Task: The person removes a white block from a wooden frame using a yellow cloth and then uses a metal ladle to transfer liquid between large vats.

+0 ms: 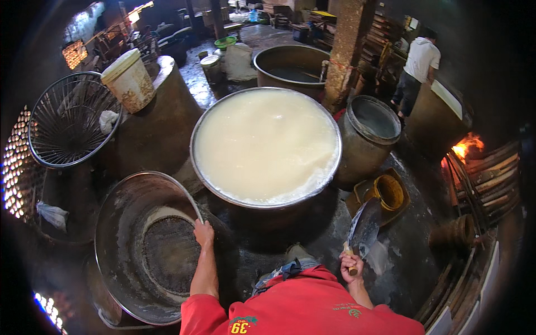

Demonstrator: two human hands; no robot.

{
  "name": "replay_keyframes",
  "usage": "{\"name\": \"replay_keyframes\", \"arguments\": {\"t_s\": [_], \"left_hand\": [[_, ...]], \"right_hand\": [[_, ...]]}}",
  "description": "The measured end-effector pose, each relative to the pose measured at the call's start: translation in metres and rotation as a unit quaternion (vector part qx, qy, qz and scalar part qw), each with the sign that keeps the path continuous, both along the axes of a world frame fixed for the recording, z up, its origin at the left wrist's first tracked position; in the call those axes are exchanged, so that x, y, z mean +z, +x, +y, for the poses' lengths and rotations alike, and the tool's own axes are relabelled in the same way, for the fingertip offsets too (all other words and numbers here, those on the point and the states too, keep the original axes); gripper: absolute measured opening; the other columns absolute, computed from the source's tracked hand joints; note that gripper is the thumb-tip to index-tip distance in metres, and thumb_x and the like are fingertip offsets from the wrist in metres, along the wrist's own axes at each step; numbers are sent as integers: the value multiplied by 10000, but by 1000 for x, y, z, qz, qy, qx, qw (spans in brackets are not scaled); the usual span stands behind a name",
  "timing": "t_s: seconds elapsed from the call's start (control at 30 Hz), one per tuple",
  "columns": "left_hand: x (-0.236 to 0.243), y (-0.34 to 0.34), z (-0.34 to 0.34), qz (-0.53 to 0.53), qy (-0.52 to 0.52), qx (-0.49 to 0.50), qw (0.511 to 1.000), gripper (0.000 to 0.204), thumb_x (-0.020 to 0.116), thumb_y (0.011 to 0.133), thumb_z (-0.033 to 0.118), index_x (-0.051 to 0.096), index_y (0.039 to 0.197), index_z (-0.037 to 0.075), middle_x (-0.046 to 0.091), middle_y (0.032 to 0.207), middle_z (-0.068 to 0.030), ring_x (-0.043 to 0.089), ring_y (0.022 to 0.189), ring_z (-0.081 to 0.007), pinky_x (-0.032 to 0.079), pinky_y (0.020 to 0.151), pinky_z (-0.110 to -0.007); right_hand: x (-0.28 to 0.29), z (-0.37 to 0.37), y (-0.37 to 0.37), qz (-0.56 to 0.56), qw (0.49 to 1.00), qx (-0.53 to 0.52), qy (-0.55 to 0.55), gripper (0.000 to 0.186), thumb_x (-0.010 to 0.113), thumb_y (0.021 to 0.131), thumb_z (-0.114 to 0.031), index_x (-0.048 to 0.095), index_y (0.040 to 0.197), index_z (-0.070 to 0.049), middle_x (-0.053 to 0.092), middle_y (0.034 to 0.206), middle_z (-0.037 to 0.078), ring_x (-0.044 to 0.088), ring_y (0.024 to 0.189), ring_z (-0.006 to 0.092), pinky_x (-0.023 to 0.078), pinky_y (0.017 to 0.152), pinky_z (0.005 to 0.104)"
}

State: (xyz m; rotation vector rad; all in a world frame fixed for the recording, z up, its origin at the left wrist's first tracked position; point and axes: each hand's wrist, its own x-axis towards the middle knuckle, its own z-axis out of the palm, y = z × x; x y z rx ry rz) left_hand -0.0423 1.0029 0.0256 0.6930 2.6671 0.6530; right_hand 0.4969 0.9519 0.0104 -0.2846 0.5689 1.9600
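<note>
My left hand (204,233) is closed on the metal rim of a large, deep basin (120,223) at the lower left. Inside, the basin's bottom is dark, with a pale ring around it. My right hand (351,263) grips the short wooden handle of a wide metal scoop (365,229), held blade-up away from my body on the right. Straight ahead stands a big round vat (196,167), filled nearly to its rim with a creamy white liquid (262,145). Froth gathers along the liquid's near right edge. Neither hand touches this vat.
Right of the vat are a tall barrel (365,153) and a yellow bucket (388,192). Fire (466,146) burns by stacked wood (494,181) at far right, near a person in white (421,58). A slatted basket (67,120) and stained pail (129,84) stand left. A pillar (349,50) rises behind.
</note>
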Motion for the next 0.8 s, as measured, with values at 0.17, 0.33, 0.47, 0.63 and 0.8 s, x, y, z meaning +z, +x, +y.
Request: {"name": "replay_keyframes", "arguments": {"t_s": [0.17, 0.33, 0.47, 0.63, 0.8], "left_hand": [[-5, 1, -6, 51, 45, -35, 997, 355, 532, 822, 225, 466, 1125, 52, 538, 1058, -187, 489, 988, -374, 391, 837, -463], [-9, 14, -21, 121, 98, -63, 986, 408, 508, 831, 184, 439, 1194, 11, 492, 1128, -185, 445, 1048, -349, 360, 901, -419], [-2, 31, -27, 132, 111, -46, 984, 392, 496, 832, 172, 451, 1187, 14, 490, 1146, -167, 449, 1058, -337, 363, 910, -404], [-3, 33, -44, 128, 140, -6, 982, 389, 526, 805, 153, 474, 1165, 16, 496, 1145, -162, 451, 1071, -325, 351, 927, -402], [-2, 28, -84, 135, 237, 71, 959, 329, 546, 798, 140, 517, 1100, 12, 518, 1122, -153, 455, 1075, -313, 338, 939, -387]], "right_hand": [[74, 67, -68, -31, 985, 135, 106, 289, 512, 760, -35, 425, 1025, 41, 412, 716, 49, 407, 478, 85, 379, 451, 242], [96, 147, -156, -2, 931, 309, 193, 234, 525, 780, -38, 442, 997, -24, 405, 703, 38, 396, 481, 94, 368, 455, 244], [111, 189, -245, 91, 902, 395, 150, 163, 524, 796, -42, 440, 934, -19, 390, 681, 25, 423, 504, 92, 380, 469, 242], [145, 182, -339, 221, 830, 505, 85, 117, 498, 804, -34, 434, 896, 0, 380, 657, 0, 420, 506, 70, 383, 476, 225], [175, 154, -389, 105, 740, 645, 160, 198, 497, 807, -37, 435, 990, 3, 413, 714, 32, 409, 502, 66, 382, 463, 208]]}}
